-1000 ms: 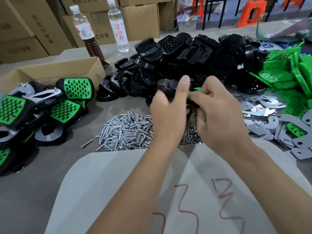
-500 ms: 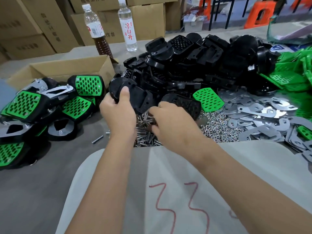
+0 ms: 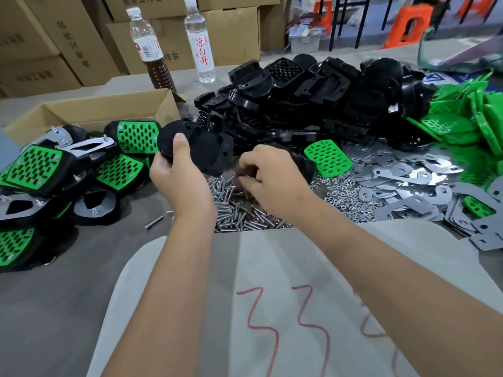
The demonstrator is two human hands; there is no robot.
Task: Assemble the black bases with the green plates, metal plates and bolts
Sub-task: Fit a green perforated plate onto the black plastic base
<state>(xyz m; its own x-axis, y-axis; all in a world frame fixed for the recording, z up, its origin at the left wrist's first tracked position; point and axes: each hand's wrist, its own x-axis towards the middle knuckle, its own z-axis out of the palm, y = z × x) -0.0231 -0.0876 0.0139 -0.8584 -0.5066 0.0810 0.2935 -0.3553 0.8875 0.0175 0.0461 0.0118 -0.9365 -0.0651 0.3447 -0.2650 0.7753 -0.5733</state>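
head view: left hand (image 3: 177,175) grips one black base (image 3: 201,148); right hand (image 3: 269,180), fingers curled, picks among the bolts (image 3: 239,210), grasp unclear; two bottles (image 3: 201,42) behind.

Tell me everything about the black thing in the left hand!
The black base is a matte, dark plastic piece, rounded at one end and wider at the other, with small holes near its edges. The left hand grips it, thumb on top, holding it tilted above the bolts. No green plate or metal plate shows on it.
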